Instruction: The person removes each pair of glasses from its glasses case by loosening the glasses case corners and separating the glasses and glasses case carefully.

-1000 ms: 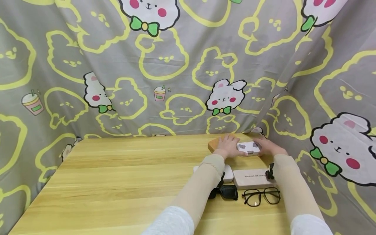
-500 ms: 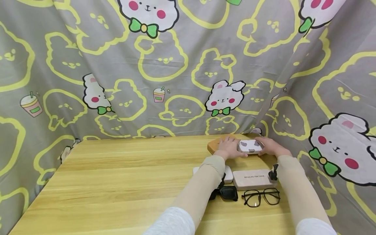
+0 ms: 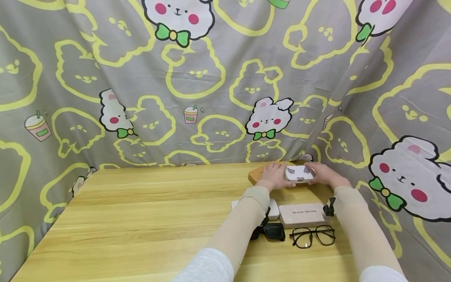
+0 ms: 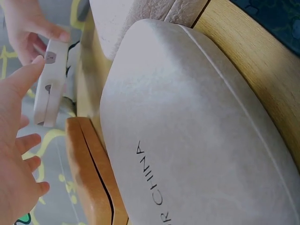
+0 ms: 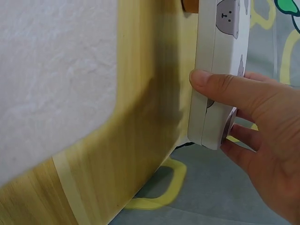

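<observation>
My right hand (image 3: 325,175) pinches the right end of a white glasses case (image 3: 298,173) with grey animal-head prints, thumb on the near side and fingers behind. In the right wrist view, the case's lid seam (image 5: 213,56) looks closed. My left hand (image 3: 274,177) is at the case's other end, in front of an orange-brown glasses case (image 3: 256,175) that it partly hides. In the left wrist view, its thumb reaches the printed case and the other fingers are spread, holding nothing. Whether that thumb touches the case, I cannot tell.
Nearer me lie a pale pink case (image 3: 303,215) with lettering and a white case (image 3: 273,209), partly behind my left forearm. Black sunglasses (image 3: 274,232) and black-framed glasses (image 3: 312,237) are in front of them. A patterned curtain (image 3: 211,78) borders the wooden table (image 3: 141,219).
The printed case has risen slightly toward the back of the table, and my right hand has moved a little right and up with it. My left hand has barely moved.
</observation>
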`<action>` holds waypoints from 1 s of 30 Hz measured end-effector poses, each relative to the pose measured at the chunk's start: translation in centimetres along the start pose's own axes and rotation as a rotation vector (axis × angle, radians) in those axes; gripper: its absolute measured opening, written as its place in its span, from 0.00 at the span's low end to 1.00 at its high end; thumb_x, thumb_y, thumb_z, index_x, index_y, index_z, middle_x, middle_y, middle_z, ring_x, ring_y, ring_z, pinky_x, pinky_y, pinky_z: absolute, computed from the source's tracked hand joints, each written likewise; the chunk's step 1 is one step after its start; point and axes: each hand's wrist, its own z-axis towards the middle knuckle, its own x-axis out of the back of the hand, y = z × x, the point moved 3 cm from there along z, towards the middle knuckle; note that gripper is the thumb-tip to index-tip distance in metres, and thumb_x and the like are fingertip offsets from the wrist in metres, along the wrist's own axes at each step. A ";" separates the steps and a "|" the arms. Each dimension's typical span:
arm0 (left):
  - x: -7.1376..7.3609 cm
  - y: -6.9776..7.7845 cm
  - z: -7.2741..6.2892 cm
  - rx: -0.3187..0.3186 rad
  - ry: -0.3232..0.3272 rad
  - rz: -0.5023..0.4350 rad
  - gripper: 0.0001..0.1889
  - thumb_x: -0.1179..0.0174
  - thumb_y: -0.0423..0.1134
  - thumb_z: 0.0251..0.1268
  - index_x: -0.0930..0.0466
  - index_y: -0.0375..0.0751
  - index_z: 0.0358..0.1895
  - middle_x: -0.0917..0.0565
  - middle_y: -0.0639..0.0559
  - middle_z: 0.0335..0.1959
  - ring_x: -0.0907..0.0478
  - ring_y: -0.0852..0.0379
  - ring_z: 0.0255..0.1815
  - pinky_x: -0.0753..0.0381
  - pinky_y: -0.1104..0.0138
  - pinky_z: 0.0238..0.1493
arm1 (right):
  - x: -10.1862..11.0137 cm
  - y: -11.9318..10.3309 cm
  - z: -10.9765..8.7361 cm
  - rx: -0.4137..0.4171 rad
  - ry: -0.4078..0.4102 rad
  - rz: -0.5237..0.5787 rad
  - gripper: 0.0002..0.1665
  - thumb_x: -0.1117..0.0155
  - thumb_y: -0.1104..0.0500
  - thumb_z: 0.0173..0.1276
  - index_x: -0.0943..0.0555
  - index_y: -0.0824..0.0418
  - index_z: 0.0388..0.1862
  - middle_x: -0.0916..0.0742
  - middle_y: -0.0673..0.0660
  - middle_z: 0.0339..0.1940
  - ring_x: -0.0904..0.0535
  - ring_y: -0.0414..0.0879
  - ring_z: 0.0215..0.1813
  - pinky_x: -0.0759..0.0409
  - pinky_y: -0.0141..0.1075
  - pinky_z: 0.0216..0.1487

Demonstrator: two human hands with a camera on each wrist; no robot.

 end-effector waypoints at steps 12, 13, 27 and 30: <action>1.0 0.1 -0.3 0.002 0.063 0.014 0.46 0.38 0.70 0.53 0.41 0.58 0.74 0.32 0.59 0.72 0.45 0.53 0.78 0.42 0.51 0.76 | 1.7 -1.9 -0.4 0.029 0.019 0.009 0.46 0.23 0.65 0.48 0.32 0.74 0.66 0.27 0.79 0.63 0.30 0.73 0.62 0.29 0.63 0.61; 1.1 0.1 -0.3 0.005 0.063 0.009 0.46 0.38 0.70 0.53 0.42 0.57 0.74 0.33 0.59 0.73 0.45 0.53 0.78 0.43 0.51 0.77 | 1.8 -2.0 -0.4 0.030 0.018 0.006 0.46 0.23 0.64 0.48 0.32 0.74 0.66 0.27 0.79 0.63 0.30 0.74 0.62 0.30 0.64 0.62; 2.4 -0.8 -0.7 0.017 0.116 0.019 0.48 0.38 0.71 0.52 0.42 0.54 0.75 0.32 0.61 0.73 0.47 0.53 0.79 0.47 0.50 0.78 | 3.6 -4.2 -0.5 0.045 0.048 -0.064 0.47 0.21 0.57 0.47 0.30 0.71 0.64 0.21 0.76 0.54 0.22 0.68 0.51 0.23 0.60 0.53; 2.9 -1.1 -1.0 0.015 0.140 0.034 0.47 0.38 0.70 0.52 0.41 0.56 0.74 0.31 0.61 0.72 0.45 0.52 0.79 0.47 0.49 0.78 | 3.9 -4.8 -0.5 0.042 0.051 -0.072 0.45 0.22 0.56 0.47 0.29 0.70 0.64 0.20 0.76 0.53 0.22 0.67 0.51 0.23 0.59 0.52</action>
